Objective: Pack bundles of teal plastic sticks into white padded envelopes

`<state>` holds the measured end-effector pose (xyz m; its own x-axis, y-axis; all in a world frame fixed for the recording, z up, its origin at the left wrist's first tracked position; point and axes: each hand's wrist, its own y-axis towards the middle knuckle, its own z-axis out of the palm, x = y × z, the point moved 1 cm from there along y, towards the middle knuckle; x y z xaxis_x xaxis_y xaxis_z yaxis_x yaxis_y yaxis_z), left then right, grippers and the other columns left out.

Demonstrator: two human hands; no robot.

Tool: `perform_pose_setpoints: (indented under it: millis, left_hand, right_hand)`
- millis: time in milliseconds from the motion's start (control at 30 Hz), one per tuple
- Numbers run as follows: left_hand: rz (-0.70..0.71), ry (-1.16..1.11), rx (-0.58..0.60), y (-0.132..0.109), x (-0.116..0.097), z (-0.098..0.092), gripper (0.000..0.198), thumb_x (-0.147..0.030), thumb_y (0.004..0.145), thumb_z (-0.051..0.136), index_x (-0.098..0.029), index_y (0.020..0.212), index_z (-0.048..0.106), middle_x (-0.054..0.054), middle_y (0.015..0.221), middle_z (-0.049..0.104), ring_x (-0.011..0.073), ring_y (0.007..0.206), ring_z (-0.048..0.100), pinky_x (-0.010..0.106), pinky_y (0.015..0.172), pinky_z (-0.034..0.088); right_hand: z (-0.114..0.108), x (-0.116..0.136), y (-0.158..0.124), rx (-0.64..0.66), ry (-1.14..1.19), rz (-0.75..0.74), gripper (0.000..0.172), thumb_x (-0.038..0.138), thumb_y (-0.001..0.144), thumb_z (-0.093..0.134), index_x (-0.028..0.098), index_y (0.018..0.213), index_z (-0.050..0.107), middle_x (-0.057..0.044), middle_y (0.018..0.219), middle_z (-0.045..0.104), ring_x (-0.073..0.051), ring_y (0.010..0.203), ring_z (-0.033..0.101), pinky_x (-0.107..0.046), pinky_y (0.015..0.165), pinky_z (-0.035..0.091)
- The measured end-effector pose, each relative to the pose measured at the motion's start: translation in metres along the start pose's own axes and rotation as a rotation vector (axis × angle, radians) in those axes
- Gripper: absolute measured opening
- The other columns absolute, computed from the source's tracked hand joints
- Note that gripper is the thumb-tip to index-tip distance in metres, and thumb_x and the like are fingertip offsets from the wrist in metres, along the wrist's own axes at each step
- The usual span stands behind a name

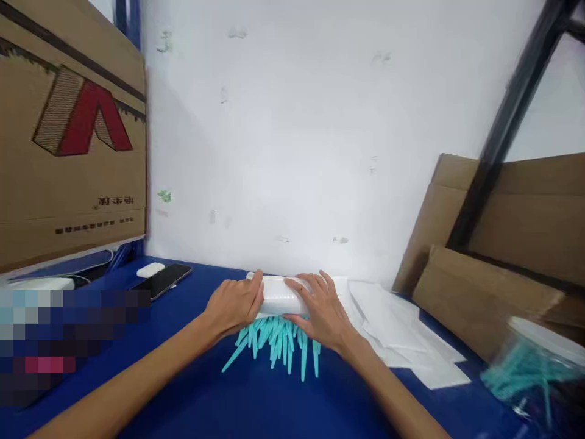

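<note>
A white, glossy cylindrical bundle (280,296) lies sideways between my hands near the back of the blue table. My left hand (234,306) is closed around its left end, thumb on top. My right hand (321,310) grips the right part, its thumb low at the front and its fingers over the top. Many thin teal plastic sticks (286,344) lie loose in a heap just in front of and under the bundle, their tips pointing toward me. Whether sticks are inside the white wrap is hidden.
White sheets or bags (397,326) are stacked to the right. A clear tub (537,366) with a white lid and teal sticks stands at the far right, before cardboard (484,299). On the left are a phone (165,279), a white case (150,270) and a large carton (73,183).
</note>
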<state>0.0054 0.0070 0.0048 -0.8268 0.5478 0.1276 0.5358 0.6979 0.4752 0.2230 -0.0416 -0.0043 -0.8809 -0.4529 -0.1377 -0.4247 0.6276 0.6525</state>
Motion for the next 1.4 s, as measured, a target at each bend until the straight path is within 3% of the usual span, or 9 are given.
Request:
perform_pose_setpoints:
  millis: [133, 433, 533, 633, 767, 933, 1067, 1200, 1400]
  left_hand:
    - [-0.012, -0.133, -0.066, -0.002, -0.002, -0.007, 0.035, -0.034, 0.099, 0.015, -0.017, 0.108, 0.044, 0.006, 0.076, 0.067, 0.0268, 0.065, 0.065, 0.034, 0.057, 0.041]
    - [0.111, -0.404, -0.408, -0.004, -0.012, -0.011, 0.029, -0.034, 0.094, 0.027, -0.018, 0.115, 0.039, 0.010, 0.107, 0.046, 0.0175, 0.068, 0.053, 0.032, 0.059, 0.044]
    - [0.222, -0.481, -0.509, -0.004, -0.011, -0.013, 0.027, -0.029, 0.092, 0.029, -0.018, 0.114, 0.041, 0.012, 0.111, 0.046, 0.0220, 0.087, 0.054, 0.038, 0.074, 0.046]
    - [0.310, -0.402, -0.701, -0.003, -0.004, -0.017, 0.031, -0.026, 0.087, 0.034, -0.019, 0.116, 0.042, 0.014, 0.123, 0.045, 0.0330, 0.118, 0.044, 0.052, 0.094, 0.037]
    - [0.327, -0.393, -0.865, -0.003, 0.007, -0.019, 0.032, -0.023, 0.084, 0.038, -0.021, 0.116, 0.045, 0.014, 0.122, 0.046, 0.0341, 0.122, 0.041, 0.055, 0.097, 0.034]
    - [0.270, -0.370, -0.678, -0.007, 0.005, -0.015, 0.032, -0.018, 0.084, 0.046, -0.018, 0.116, 0.048, 0.013, 0.113, 0.048, 0.0299, 0.109, 0.044, 0.051, 0.092, 0.039]
    - [0.291, -0.457, -0.476, -0.012, -0.010, -0.014, 0.037, -0.023, 0.088, 0.046, -0.018, 0.125, 0.050, 0.014, 0.119, 0.048, 0.0309, 0.115, 0.042, 0.051, 0.095, 0.039]
    - [0.174, -0.743, -0.264, -0.008, -0.034, -0.017, 0.052, -0.035, 0.091, 0.049, -0.023, 0.140, 0.038, 0.013, 0.135, 0.046, 0.0301, 0.123, 0.042, 0.049, 0.101, 0.039]
    - [0.002, -1.349, -0.120, 0.025, -0.065, -0.023, 0.040, -0.043, 0.091, 0.050, -0.021, 0.125, 0.051, 0.008, 0.109, 0.064, 0.0207, 0.088, 0.062, 0.033, 0.074, 0.052]
  right_hand:
    - [-0.001, 0.005, 0.004, -0.034, -0.001, 0.003, 0.061, 0.048, 0.083, 0.065, 0.027, 0.136, 0.046, -0.011, 0.125, 0.055, -0.027, 0.117, 0.049, -0.055, 0.110, 0.025]
    - [-0.002, 0.026, 0.007, -0.036, 0.109, 0.045, 0.056, 0.050, 0.084, 0.062, 0.028, 0.133, 0.049, -0.010, 0.121, 0.057, -0.028, 0.109, 0.050, -0.048, 0.098, 0.037]
    - [-0.002, 0.025, 0.008, -0.075, 0.124, 0.109, 0.053, 0.049, 0.086, 0.060, 0.028, 0.133, 0.049, -0.010, 0.119, 0.057, -0.026, 0.108, 0.051, -0.046, 0.097, 0.037]
    - [-0.003, 0.014, 0.008, -0.133, 0.104, 0.178, 0.049, 0.049, 0.088, 0.059, 0.028, 0.132, 0.051, -0.010, 0.116, 0.058, -0.027, 0.104, 0.052, -0.045, 0.093, 0.039]
    - [-0.009, -0.006, 0.007, -0.250, 0.091, 0.282, 0.048, 0.048, 0.088, 0.058, 0.027, 0.131, 0.051, -0.009, 0.114, 0.058, -0.027, 0.103, 0.053, -0.045, 0.091, 0.039]
    - [-0.021, -0.011, 0.008, -0.405, 0.117, 0.334, 0.046, 0.045, 0.091, 0.054, 0.025, 0.133, 0.047, -0.009, 0.119, 0.057, -0.026, 0.107, 0.051, -0.043, 0.092, 0.039]
    - [-0.025, -0.005, 0.009, -0.464, 0.097, 0.283, 0.045, 0.042, 0.091, 0.055, 0.025, 0.131, 0.046, -0.009, 0.118, 0.057, -0.026, 0.107, 0.051, -0.043, 0.091, 0.040]
    - [-0.022, 0.002, 0.008, -0.467, 0.068, 0.246, 0.047, 0.040, 0.089, 0.058, 0.024, 0.132, 0.045, -0.010, 0.117, 0.056, -0.026, 0.108, 0.050, -0.045, 0.092, 0.041]
    - [-0.020, 0.008, 0.008, -0.446, 0.095, 0.270, 0.067, 0.042, 0.086, 0.060, 0.020, 0.144, 0.032, -0.015, 0.123, 0.050, -0.030, 0.112, 0.047, -0.050, 0.092, 0.043]
